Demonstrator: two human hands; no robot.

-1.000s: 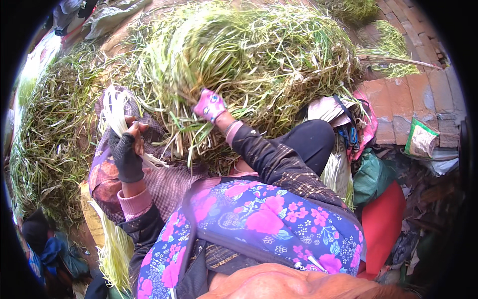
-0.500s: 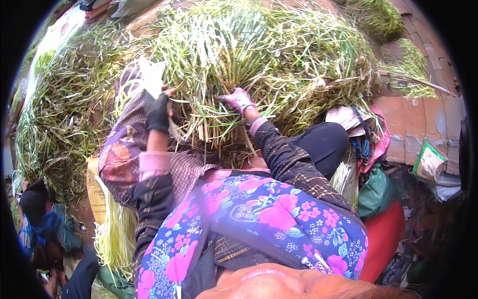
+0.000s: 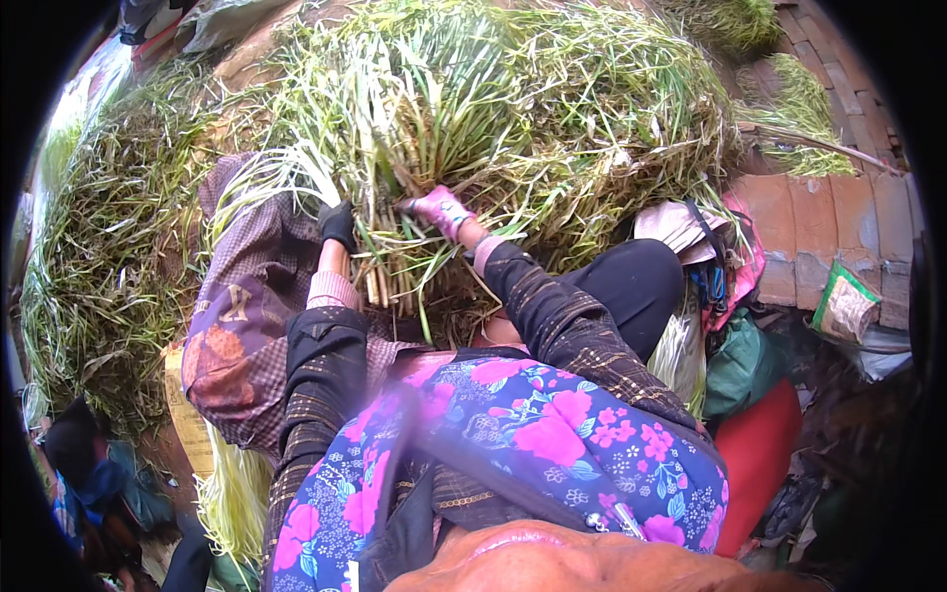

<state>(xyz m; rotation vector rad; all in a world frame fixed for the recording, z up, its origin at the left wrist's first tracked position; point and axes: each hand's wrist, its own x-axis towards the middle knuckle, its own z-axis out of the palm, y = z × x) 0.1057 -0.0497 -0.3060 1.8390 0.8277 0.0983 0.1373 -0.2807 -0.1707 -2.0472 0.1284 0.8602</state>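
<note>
My left hand (image 3: 336,228), in a black fingerless glove, is closed around pale leafy stalks (image 3: 292,176) that fan out to the upper left. Just to its right, my right hand (image 3: 432,209), in a pink patterned glove, grips green stalks (image 3: 424,138) at the near side of a big heap of grassy leaves and stems (image 3: 621,109). The fingertips of both hands are partly hidden among the stalks. A checked purple cloth (image 3: 240,306) covers my left leg.
Another leafy pile (image 3: 118,247) lies left. At right are brick paving (image 3: 829,227), a green sack (image 3: 740,365), a pink bag (image 3: 740,276), a small packet (image 3: 840,296) and a red object (image 3: 755,444). Pale bundled stalks (image 3: 232,493) lie lower left, near another person (image 3: 84,464).
My left hand has moved right and forward with the pale stalks, then slightly down, their leaves now fanning outward. My right hand has shifted slightly right, staying among the green stalks.
</note>
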